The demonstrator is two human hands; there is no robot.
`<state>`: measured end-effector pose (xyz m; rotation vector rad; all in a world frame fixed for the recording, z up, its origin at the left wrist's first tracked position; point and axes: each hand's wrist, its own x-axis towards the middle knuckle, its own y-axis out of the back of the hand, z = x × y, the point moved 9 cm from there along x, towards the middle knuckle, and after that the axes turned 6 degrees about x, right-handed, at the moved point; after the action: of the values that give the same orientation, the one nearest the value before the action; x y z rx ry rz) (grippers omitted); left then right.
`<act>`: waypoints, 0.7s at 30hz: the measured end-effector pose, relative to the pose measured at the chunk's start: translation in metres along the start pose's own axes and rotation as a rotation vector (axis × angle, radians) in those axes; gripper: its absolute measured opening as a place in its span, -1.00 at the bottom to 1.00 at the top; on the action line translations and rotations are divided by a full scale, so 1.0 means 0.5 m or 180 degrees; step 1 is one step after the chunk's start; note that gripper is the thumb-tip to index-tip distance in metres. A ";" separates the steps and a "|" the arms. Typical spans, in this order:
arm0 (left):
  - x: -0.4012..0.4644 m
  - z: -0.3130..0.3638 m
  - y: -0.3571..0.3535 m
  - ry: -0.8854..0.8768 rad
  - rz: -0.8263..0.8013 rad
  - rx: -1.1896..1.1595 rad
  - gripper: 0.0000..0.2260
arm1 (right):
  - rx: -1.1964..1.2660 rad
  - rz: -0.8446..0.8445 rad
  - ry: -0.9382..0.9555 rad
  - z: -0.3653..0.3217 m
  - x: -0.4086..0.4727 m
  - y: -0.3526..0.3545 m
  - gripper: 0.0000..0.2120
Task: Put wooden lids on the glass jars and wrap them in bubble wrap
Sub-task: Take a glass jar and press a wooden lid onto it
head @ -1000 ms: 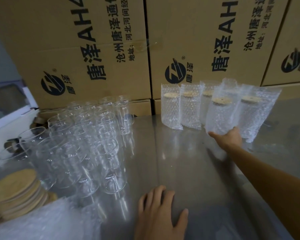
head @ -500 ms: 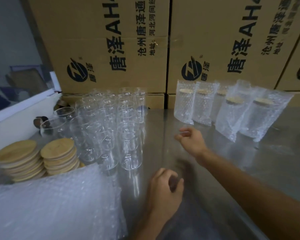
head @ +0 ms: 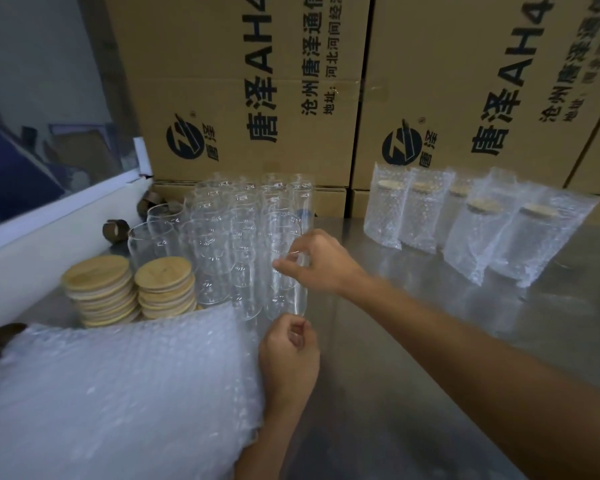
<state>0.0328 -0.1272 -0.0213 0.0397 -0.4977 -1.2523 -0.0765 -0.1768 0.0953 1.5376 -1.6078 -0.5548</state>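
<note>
Clear glass jars (head: 243, 237) hard to separate by eye, clustered left of right hand (head: 321, 263), which pinches the nearest jar's rim, left hand (head: 288, 358) curled, holding nothing visible, bubble wrap (head: 118, 393) cut off beside it, lids (head: 132, 289) stacked beyond, wrapped jars (head: 475, 223) lidded, far right.

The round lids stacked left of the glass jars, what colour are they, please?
Pale tan bamboo-like wood, seen in the head view: round wooden lids.

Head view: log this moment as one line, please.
right hand: grips jar rim | left hand: curled, holds nothing | lids: stacked, unused | wrapped jars: standing far right
</note>
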 end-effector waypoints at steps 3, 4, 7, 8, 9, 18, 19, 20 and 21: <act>0.001 -0.008 -0.002 0.0158 -0.0022 -0.0130 -0.72 | 0.0044 0.0144 -0.0116 0.012 -0.012 0.005 -0.61; 0.002 -0.013 -0.002 0.0241 -0.0021 -0.0160 -0.74 | 0.0057 0.0175 -0.0139 0.014 -0.017 0.009 -0.60; 0.002 -0.019 -0.005 0.0314 -0.0049 -0.0080 -0.71 | 0.0145 0.0246 -0.0151 0.017 -0.036 0.026 -0.58; 0.001 -0.018 -0.007 0.0295 -0.0059 -0.0071 -0.67 | 0.0168 0.0305 -0.0120 0.016 -0.044 0.034 -0.58; -0.001 -0.015 -0.008 0.0269 -0.0067 -0.0063 -0.62 | 0.0195 0.0387 -0.0068 0.013 -0.053 0.043 -0.58; -0.009 -0.006 -0.028 0.0093 -0.0513 -0.0299 -0.24 | 0.1268 0.1333 -0.0003 0.028 -0.187 0.069 -0.75; -0.010 -0.005 -0.029 0.0059 -0.0556 -0.0295 -0.23 | 0.1339 0.1388 0.0020 0.028 -0.199 0.066 -0.77; -0.010 -0.005 -0.029 0.0029 -0.0575 -0.0297 -0.22 | 0.1397 0.1410 0.0043 0.027 -0.208 0.064 -0.80; -0.009 -0.006 -0.028 0.0018 -0.0572 -0.0294 -0.22 | 0.1447 0.1367 0.0039 0.025 -0.213 0.061 -0.75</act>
<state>0.0202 -0.1283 -0.0298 0.0100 -0.4381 -1.4496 -0.1139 -0.0721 0.0850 1.4292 -2.0752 0.0631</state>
